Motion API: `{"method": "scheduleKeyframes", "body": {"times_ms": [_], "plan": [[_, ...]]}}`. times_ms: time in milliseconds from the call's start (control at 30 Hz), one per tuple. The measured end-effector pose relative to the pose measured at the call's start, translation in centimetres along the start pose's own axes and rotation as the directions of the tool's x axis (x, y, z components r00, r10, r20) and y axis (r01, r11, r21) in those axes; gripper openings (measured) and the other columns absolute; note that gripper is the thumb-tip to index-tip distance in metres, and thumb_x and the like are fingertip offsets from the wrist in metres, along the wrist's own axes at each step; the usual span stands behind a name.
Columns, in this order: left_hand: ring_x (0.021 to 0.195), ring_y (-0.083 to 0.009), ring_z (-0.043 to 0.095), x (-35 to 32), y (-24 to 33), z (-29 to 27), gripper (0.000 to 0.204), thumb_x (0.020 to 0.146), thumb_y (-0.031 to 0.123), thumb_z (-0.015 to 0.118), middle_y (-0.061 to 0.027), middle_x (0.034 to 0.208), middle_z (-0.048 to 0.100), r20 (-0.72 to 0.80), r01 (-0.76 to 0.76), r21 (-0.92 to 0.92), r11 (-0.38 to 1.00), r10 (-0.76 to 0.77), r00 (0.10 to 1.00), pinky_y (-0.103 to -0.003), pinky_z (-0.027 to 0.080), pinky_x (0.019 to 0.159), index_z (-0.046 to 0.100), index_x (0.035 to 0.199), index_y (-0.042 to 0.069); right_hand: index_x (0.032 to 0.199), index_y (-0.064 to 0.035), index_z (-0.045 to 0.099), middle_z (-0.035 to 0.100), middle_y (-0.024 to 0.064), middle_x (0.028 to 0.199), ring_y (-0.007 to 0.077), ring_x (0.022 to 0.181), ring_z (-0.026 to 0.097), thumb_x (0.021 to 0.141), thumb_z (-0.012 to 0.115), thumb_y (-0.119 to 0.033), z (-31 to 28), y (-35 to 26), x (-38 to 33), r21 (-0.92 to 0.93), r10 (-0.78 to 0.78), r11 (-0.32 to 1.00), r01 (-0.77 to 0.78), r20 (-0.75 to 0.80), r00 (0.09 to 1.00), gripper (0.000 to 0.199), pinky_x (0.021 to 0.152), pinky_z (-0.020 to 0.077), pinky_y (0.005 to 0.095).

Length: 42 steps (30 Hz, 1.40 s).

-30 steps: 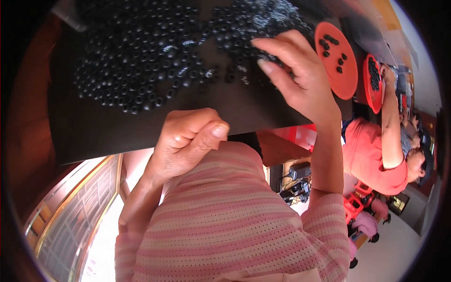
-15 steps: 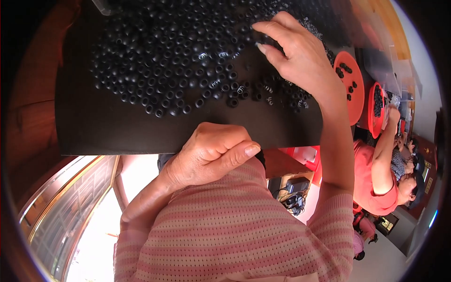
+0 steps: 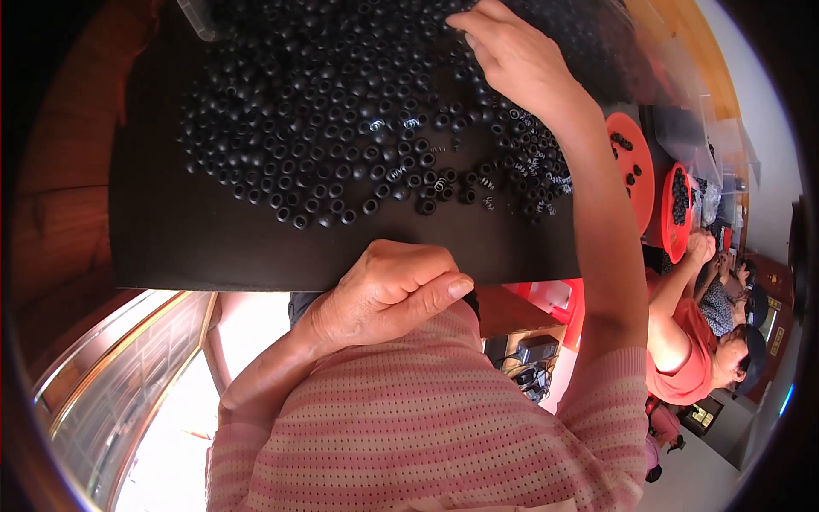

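Observation:
A broad spread of small black round pieces with holes [image 3: 290, 171], like caps or beads, covers the dark table [image 3: 196, 247]. Small metal coil springs [image 3: 486, 182] lie among them, mostly toward the right. My right hand [image 3: 516, 60] is over the far right part of the spread, its fingers loosely bent and apart. Nothing shows in it, though the fingertips are partly hidden. By the table's near edge, my left hand [image 3: 392, 290] is curled into a fist with the thumb laid along it. Whatever it may hold is hidden.
An orange-red plate [image 3: 631, 162] with a few black pieces stands right of my right forearm, and a red tray [image 3: 678, 213] holding more lies beyond. Clear plastic bins [image 3: 721, 141] stand farther right. A co-worker in a red top [image 3: 682, 358] sits there. A clear plastic edge [image 3: 198, 19] shows at far left.
My right hand has moved farther away and slightly left over the pieces, with its thumb now less visible. My left fist stays in place. The co-worker's hands have come together.

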<state>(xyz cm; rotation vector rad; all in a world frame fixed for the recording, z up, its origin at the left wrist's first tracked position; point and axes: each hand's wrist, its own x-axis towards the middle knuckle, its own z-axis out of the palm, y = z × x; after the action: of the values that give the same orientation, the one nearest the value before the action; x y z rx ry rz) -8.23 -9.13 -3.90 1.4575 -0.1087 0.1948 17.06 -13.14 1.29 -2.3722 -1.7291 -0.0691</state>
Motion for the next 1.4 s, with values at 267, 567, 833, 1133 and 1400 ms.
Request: {"method": "scheduleKeyframes", "body": {"times_ms": [267, 567, 833, 1133, 1400], "plan": [[0.05, -0.0206, 0.045, 0.2, 0.1, 0.0, 0.028, 0.093, 0.008, 0.061, -0.0083, 0.06, 0.044, -0.004, -0.035, -0.021, 0.999, 0.035, 0.999, -0.034, 0.036, 0.047, 0.048, 0.07, -0.002, 0.105, -0.0037, 0.062, 0.058, 0.0107, 0.096, 0.0318, 0.087, 0.06, 0.088, 0.055, -0.005, -0.4, 1.6, -1.6, -0.091, 0.042, 0.996, -0.021, 0.232, 0.972, 0.018, 0.073, 0.0476, 0.0394], [0.054, -0.0161, 0.051, 0.0, -0.3, -0.6, 0.03, 0.097, 0.021, 0.057, -0.0044, 0.063, 0.052, 0.043, 0.005, 0.077, 0.997, -0.008, 0.999, -0.03, 0.041, 0.05, 0.058, 0.075, 0.001, 0.105, -0.0006, 0.059, 0.055, 0.0185, 0.103, 0.0365, 0.093, 0.061, 0.091, 0.056, -0.01, 1.1, -0.3, 2.5, -0.037, 0.001, 0.999, 0.004, 0.139, 0.99, 0.018, 0.08, 0.0501, 0.0443], [0.055, -0.0135, 0.051, 0.0, -0.3, -0.6, 0.029, 0.097, 0.02, 0.057, -0.004, 0.065, 0.054, 0.03, 0.018, 0.05, 0.999, -0.02, 0.999, -0.029, 0.042, 0.051, 0.058, 0.076, 0.0, 0.095, -0.0035, 0.061, 0.061, 0.0133, 0.097, 0.0329, 0.089, 0.062, 0.084, 0.06, -0.013, 1.6, 0.1, -0.3, 0.021, 0.011, 1.0, -0.012, 0.027, 1.0, 0.015, 0.073, 0.0497, 0.0432], [0.059, -0.0014, 0.041, 0.4, 3.0, -1.5, 0.032, 0.097, 0.036, 0.058, 0.0047, 0.071, 0.055, -0.25, 0.242, -0.299, 0.923, -0.32, 0.914, -0.018, 0.034, 0.052, 0.059, 0.09, 0.004, 0.101, 0.0018, 0.063, 0.059, 0.0109, 0.091, 0.0216, 0.075, 0.06, 0.077, 0.068, 0.005, -2.9, -6.9, -8.1, 0.559, -0.184, 0.798, 0.227, -0.133, 0.974, 0.025, 0.065, 0.048, 0.0288], [0.055, -0.0048, 0.039, 1.0, 2.4, -1.0, 0.034, 0.101, 0.033, 0.048, -0.0052, 0.075, 0.059, -0.164, 0.189, -0.336, 0.923, -0.255, 0.953, -0.019, 0.032, 0.049, 0.056, 0.101, 0.0, 0.103, 0.0042, 0.064, 0.06, 0.013, 0.09, 0.0206, 0.073, 0.06, 0.078, 0.069, 0.004, -2.3, -8.0, -10.1, 0.636, -0.172, 0.712, 0.299, -0.255, 0.952, 0.026, 0.061, 0.0474, 0.0276]]}}
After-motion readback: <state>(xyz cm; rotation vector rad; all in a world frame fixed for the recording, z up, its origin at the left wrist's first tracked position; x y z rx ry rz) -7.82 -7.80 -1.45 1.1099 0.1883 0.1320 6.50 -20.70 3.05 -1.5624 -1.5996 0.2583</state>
